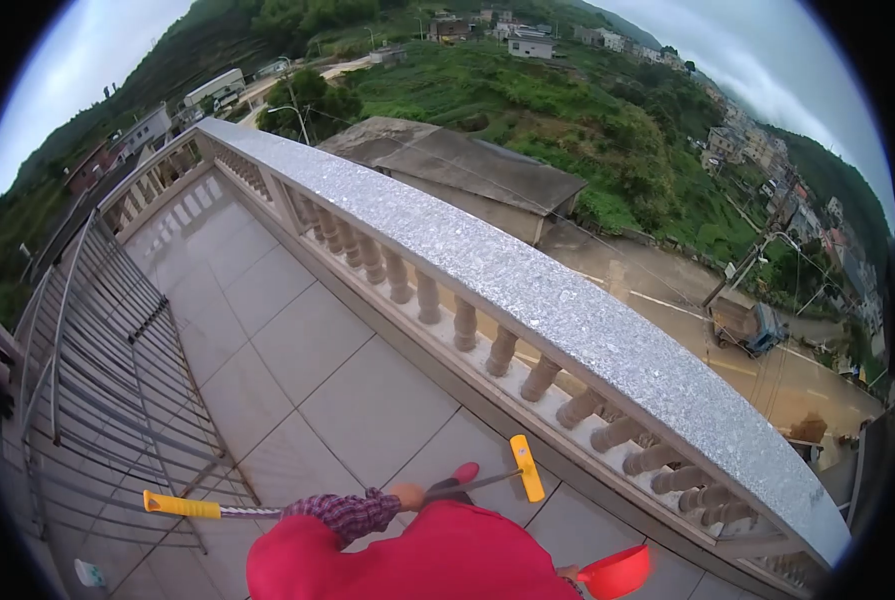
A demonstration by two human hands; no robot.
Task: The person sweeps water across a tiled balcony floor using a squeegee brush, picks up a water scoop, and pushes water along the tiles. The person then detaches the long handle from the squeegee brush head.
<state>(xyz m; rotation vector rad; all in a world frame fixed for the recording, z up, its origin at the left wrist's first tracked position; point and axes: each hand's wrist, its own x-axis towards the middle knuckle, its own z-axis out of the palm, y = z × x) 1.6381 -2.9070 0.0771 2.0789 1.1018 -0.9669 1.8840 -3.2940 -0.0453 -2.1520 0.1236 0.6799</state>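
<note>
My left hand (406, 497), below a purple plaid sleeve, is wrapped round the shaft of a long tool near my body. The tool has a yellow grip (182, 504) at its left end and a yellow head (527, 468) at its right end, over the floor tiles. At the bottom edge, my right hand (569, 574) shows only in part beside the red scoop (617, 572) and holds it. Most of its fingers are hidden by my red garment (417, 555). One reddish shoe (466, 472) shows on the tiles.
A stone-topped railing (487, 265) with balusters runs diagonally along the tiled balcony floor (372, 405). Metal bars (117, 390) lean at the left. A white cup (89, 573) is at the lower left. Beyond the railing are a road and a truck (747, 325).
</note>
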